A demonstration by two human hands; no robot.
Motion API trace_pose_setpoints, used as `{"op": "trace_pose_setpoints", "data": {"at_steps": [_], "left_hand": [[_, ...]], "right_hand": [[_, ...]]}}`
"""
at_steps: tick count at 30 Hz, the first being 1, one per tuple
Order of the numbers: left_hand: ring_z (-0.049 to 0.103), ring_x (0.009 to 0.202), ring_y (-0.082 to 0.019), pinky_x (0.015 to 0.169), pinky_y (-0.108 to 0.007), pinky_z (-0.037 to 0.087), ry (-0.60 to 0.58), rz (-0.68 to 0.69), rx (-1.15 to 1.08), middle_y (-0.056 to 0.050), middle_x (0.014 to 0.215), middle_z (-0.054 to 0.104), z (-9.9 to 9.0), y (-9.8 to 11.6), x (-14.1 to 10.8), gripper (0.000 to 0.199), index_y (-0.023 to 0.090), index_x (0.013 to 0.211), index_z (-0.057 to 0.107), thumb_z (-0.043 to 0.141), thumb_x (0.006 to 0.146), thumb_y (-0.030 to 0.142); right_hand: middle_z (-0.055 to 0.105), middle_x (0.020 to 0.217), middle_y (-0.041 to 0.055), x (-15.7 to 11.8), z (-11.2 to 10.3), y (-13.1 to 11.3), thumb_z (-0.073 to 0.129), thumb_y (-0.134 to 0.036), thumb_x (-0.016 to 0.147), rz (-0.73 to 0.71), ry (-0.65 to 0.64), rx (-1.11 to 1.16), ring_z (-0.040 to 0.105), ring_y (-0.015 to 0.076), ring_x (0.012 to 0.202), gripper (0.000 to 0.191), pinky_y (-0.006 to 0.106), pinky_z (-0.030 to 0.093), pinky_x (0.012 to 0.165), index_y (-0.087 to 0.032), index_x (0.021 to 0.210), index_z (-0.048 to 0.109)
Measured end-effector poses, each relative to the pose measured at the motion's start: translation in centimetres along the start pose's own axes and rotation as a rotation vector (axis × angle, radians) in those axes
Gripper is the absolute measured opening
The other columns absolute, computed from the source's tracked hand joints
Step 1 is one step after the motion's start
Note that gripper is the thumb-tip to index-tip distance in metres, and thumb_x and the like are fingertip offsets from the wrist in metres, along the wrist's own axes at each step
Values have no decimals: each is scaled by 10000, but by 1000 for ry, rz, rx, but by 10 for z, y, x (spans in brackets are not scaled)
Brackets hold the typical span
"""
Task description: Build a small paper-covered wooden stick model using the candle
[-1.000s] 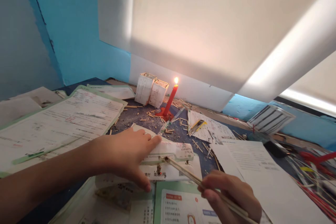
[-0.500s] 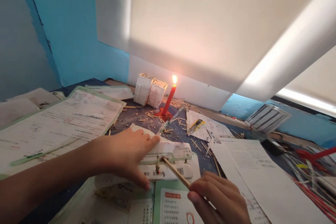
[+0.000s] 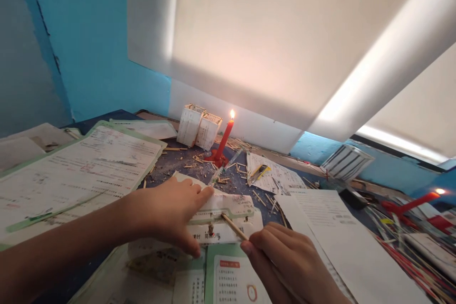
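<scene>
A printed sheet (image 3: pixel 231 203) with brown scorch marks lies in front of me on other papers. My left hand (image 3: pixel 167 211) rests on its left part, fingers spread. My right hand (image 3: pixel 285 256) pinches a thin wooden stick (image 3: pixel 234 227), whose dark tip touches the sheet near its middle. Beyond the sheet a lit red candle (image 3: pixel 224 138) stands tilted slightly in a pool of red wax. Just left of the candle are two small white paper boxes (image 3: pixel 198 127).
Papers lie at the left (image 3: pixel 85 166) and right (image 3: pixel 335 228). A yellow cutter (image 3: pixel 260 174) sits on a sheet; matchsticks are scattered around the candle. A second lit red candle (image 3: pixel 420 202) leans at the right, above a bundle of sticks. A striped box (image 3: pixel 347 162) stands at the back.
The view has shifted a little, bringing the second candle's flame into sight. My right hand has moved closer to the sheet and nearer the stick's tip. My left hand stays on the paper.
</scene>
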State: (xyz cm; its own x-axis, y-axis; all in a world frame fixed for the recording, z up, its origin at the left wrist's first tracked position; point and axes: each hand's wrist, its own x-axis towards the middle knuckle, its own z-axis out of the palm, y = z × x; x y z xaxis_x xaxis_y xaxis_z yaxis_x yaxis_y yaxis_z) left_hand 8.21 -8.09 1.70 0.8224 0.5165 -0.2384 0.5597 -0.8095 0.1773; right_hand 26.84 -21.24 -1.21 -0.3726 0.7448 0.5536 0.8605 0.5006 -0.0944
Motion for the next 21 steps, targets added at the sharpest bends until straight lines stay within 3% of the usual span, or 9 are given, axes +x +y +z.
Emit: {"op": "trace_pose_setpoints", "data": {"at_steps": [9, 14, 18, 21], "left_hand": [[525, 1131, -343, 960, -447, 380, -2, -20, 4, -175, 1278, 571, -2, 3, -3, 940, 151, 1411, 379, 702, 611, 524], [504, 1162, -355, 996, -457, 345, -31, -44, -2, -175, 1303, 551, -2, 3, -1, 967, 165, 1423, 363, 709, 599, 535], [487, 1183, -364, 1006, -471, 335, -42, -61, -12, -175, 1335, 526, -3, 3, -1, 997, 178, 1438, 341, 717, 589, 539], [477, 1192, -364, 1009, -481, 330, -55, -62, -22, -176, 1340, 520, -2, 3, -1, 995, 185, 1438, 339, 720, 589, 539]], "right_hand": [[499, 524, -33, -5, -2, 2, 405, -209, 943, 24, 39, -56, 435, 72, 450, 301, 210, 296, 456, -189, 646, 454], [500, 511, -34, -3, -13, 0, 408, -168, 939, -31, 22, -127, 434, 70, 435, 321, 197, 304, 433, -186, 622, 447], [491, 496, -28, -8, -20, 1, 421, -152, 926, -39, 82, -168, 432, 78, 414, 303, 203, 316, 412, -189, 630, 469], [523, 526, -12, -17, -25, 3, 471, -129, 894, 19, 204, -101, 461, 91, 431, 204, 213, 344, 415, -184, 704, 521]]}}
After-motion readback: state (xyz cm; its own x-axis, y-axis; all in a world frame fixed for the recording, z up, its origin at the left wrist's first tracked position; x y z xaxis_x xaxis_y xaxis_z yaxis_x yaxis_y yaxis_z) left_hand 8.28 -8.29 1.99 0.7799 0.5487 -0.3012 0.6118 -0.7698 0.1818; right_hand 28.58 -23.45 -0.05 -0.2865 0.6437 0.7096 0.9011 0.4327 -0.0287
